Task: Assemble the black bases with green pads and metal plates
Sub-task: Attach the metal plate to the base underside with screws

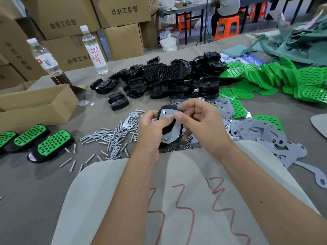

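Observation:
My left hand [150,128] grips a black base [169,129] from its left side, thumb pressed on the grey metal plate [174,132] that lies on the base's upturned face. My right hand [200,121] holds the same base from the right, fingers curled over its top edge and thumb on the plate. Both hands keep it just above the table. A heap of black bases [169,76] lies behind, green pads [276,76] are piled at the right, and loose metal plates [261,137] spread at my right.
Several screws [109,140] and nuts are scattered left of my hands. Three finished bases with green pads [51,145] lie at the left. An open cardboard box [35,105] and two bottles [93,50] stand at the back left. A person sits far behind.

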`<state>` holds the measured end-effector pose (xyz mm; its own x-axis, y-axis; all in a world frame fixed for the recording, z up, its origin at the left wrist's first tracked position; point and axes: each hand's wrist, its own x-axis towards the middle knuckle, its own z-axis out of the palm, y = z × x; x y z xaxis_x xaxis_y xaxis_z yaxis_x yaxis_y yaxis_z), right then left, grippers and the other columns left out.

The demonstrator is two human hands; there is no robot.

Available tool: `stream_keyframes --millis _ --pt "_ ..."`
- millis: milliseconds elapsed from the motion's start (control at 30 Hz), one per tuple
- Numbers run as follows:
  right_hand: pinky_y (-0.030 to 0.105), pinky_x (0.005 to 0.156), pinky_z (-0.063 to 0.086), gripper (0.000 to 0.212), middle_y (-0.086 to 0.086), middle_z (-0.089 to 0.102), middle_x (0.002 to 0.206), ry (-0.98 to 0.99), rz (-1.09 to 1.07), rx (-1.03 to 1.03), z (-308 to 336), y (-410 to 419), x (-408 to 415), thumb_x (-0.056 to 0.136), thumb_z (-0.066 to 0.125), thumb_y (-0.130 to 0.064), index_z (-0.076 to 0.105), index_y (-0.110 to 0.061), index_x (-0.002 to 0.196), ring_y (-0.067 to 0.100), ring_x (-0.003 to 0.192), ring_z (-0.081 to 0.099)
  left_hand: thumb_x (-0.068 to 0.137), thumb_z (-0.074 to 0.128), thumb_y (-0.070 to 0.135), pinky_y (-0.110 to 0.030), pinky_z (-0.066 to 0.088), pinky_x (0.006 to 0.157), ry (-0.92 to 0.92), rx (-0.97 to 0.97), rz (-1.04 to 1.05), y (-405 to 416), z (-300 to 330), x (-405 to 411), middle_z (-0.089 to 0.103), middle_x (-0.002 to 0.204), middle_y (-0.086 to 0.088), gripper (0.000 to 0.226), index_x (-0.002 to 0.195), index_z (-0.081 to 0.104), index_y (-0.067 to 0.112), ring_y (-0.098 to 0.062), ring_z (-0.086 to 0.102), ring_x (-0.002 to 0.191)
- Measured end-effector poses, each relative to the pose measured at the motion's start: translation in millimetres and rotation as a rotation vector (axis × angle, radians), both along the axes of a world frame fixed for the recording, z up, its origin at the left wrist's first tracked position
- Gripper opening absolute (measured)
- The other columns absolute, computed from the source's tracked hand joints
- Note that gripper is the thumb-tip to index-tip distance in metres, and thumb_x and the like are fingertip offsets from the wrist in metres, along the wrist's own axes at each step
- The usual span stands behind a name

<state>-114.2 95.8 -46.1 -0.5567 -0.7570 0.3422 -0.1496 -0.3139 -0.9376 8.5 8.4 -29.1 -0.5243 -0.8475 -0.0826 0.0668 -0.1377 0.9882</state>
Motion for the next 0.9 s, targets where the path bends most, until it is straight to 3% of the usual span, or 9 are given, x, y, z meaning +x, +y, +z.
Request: stream_keyframes --millis 100,233,333,467,600,667,767,833,900 --pt "0.036 0.055 0.06 0.015 -0.002 0.051 0.066 0.007 0.061 0.015 -1.2 0.2 -1.8 0.092 0.076 -0.003 0.077 -0.012 0.104 0.016 0.06 0.053 0.09 0.072 0.007 -0.034 0.056 0.061 0.011 0.009 0.012 -1.4 -0.5 0.4 0.072 0.08 -0.004 0.008 0.091 0.066 0.012 -0.022 0.069 0.071" --pt "0.038 0.054 0.056 0.028 0.003 0.059 0.071 -0.033 0.042 -0.006 -3.0 -0.2 -1.4 0.082 0.084 -0.004 0.058 -0.01 0.093 0.023 0.054 0.059 0.089 0.071 0.007 -0.03 0.054 0.06 0.008 0.02 0.031 -0.3 -1.3 0.5 0.071 0.084 -0.006 0.008 0.095 0.066 0.008 -0.021 0.067 0.073" --pt "0.036 0.058 0.057 0.034 0.001 0.057 0.072 -0.003 0.086 -0.004 -2.8 -0.3 0.0 0.084 0.081 -0.001 0.07 -0.014 0.113 0.02 0.056 0.06 0.09 0.071 0.007 -0.026 0.052 0.054 0.009 0.017 0.041 -1.0 -1.4 0.5 0.071 0.081 -0.004 0.007 0.093 0.066 0.01 -0.017 0.066 0.067" --pt "0.038 0.056 0.056 0.028 -0.001 0.059 0.071 -0.033 0.063 0.013 -4.0 -0.9 0.4 0.084 0.082 0.0 0.062 -0.011 0.101 0.02 0.054 0.061 0.089 0.072 0.007 -0.029 0.052 0.058 -0.015 0.026 0.065 0.2 -1.6 0.0 0.07 0.081 -0.004 0.013 0.1 0.065 0.006 -0.019 0.066 0.067" --pt "0.035 0.057 0.055 0.033 0.0 0.059 0.072 0.003 0.066 0.017 -3.3 -0.4 1.2 0.086 0.08 -0.001 0.069 -0.015 0.114 0.02 0.053 0.062 0.09 0.072 0.008 -0.031 0.053 0.061 -0.022 0.029 0.079 0.3 -1.6 -0.4 0.071 0.086 -0.006 0.022 0.107 0.063 -0.002 -0.02 0.067 0.071" --pt "0.036 0.055 0.055 0.025 0.0 0.059 0.071 -0.002 0.049 0.029 -3.4 -0.9 2.3 0.085 0.081 -0.001 0.066 -0.012 0.101 0.02 0.051 0.061 0.089 0.072 0.008 -0.03 0.053 0.06 -0.027 0.036 0.079 1.2 -1.1 -0.4 0.071 0.085 -0.006 0.018 0.104 0.064 0.0 -0.02 0.067 0.071" --pt "0.035 0.051 0.054 0.034 0.003 0.059 0.072 -0.037 0.01 0.004 -4.1 -1.4 3.4 0.085 0.081 -0.001 0.051 -0.013 0.094 0.021 0.053 0.057 0.089 0.072 0.008 -0.025 0.051 0.054 -0.026 0.034 0.084 2.0 0.7 -0.7 0.07 0.08 -0.003 0.011 0.096 0.064 0.009 -0.016 0.066 0.065" --pt "0.037 0.053 0.056 0.025 0.006 0.059 0.072 0.052 -0.037 0.023 -3.8 -1.3 3.6 0.091 0.077 -0.007 0.054 -0.015 0.099 0.02 0.056 0.056 0.089 0.073 0.008 -0.026 0.052 0.053 -0.038 0.013 0.097 3.0 2.5 -1.0 0.071 0.08 -0.004 0.013 0.098 0.063 0.008 -0.016 0.067 0.065" --pt "0.038 0.058 0.052 0.014 0.007 0.059 0.07 0.301 -0.129 0.082 -4.2 -0.9 2.1 0.098 0.069 -0.014 0.056 -0.016 0.099 0.021 0.06 0.054 0.089 0.074 0.008 -0.03 0.055 0.057 -0.077 -0.044 0.104 4.1 3.9 -0.2 0.073 0.084 -0.009 0.013 0.097 0.064 0.008 -0.019 0.068 0.067"
